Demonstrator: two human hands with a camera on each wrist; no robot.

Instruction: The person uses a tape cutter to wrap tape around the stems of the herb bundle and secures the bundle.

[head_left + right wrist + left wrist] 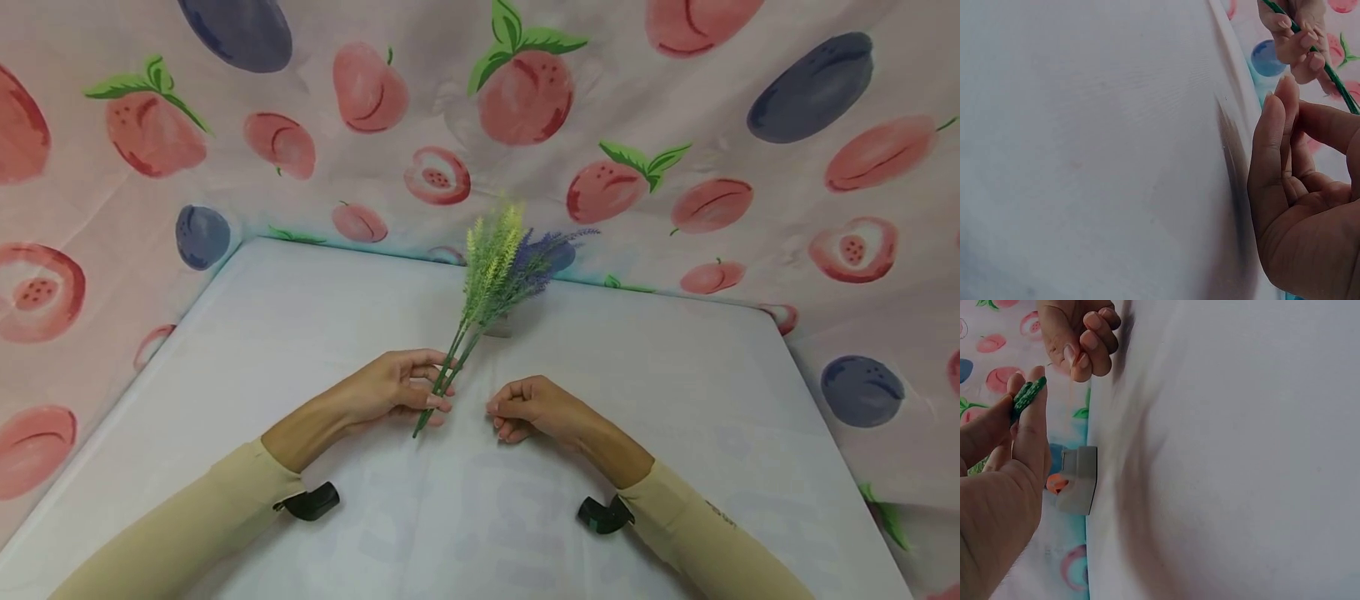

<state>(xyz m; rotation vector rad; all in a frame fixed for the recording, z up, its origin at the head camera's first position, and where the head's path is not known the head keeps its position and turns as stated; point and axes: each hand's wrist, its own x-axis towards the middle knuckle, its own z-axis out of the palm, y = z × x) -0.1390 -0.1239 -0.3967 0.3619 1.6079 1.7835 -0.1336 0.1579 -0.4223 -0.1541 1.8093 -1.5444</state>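
Several stems of artificial flowers (487, 279), yellow-green and purple spikes on green stalks, lean up and to the right. My left hand (397, 385) pinches the stalks near their lower ends between thumb and fingers. The cut green stem ends (1027, 397) stick out past the fingers in the left wrist view. To the right of the stalks, apart from them, is my right hand (536, 408), fingers curled and thumb tip against the fingertips. In the left wrist view a faint, thin orange strand (1072, 387) hangs from that pinch; what it is I cannot tell.
A small grey object (497, 327) stands on the white table (360, 308) behind the flowers; orange and blue parts show beside it in the left wrist view. A fruit-print cloth (300, 83) hangs behind and beside the table. Dark wrist cameras (313, 502) sit under both sleeves.
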